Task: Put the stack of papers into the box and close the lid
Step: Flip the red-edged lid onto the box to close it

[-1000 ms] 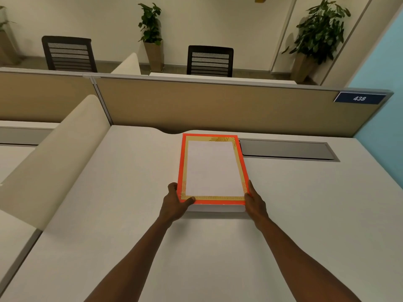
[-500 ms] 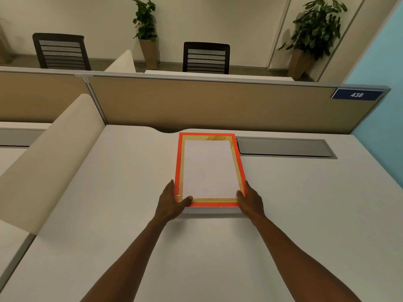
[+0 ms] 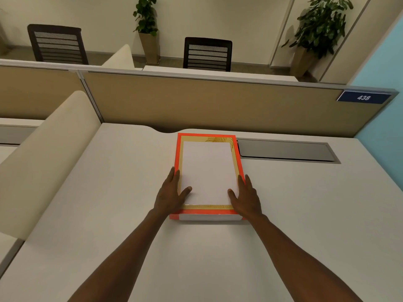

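Observation:
A flat box (image 3: 177, 153) with an orange rim and a gold patterned face lies lengthwise on the white desk (image 3: 109, 192) in front of me. A white stack of papers (image 3: 207, 168) rests inside the orange frame, with gold showing around it. I cannot tell whether the papers sit on the lid or in the box. My left hand (image 3: 170, 192) grips the box's left edge near the front corner, thumb on the paper. My right hand (image 3: 246, 197) grips the right edge the same way.
A grey cable flap (image 3: 283, 150) is set into the desk just right of the box. A tan partition (image 3: 218, 101) closes the back of the desk, and a cream curved divider (image 3: 43, 153) bounds the left. A blue wall (image 3: 383, 127) stands at the right.
Both hands slid a little forward along the box's sides, and both thumbs now lie on the paper instead of the front corners. The box stayed in place.

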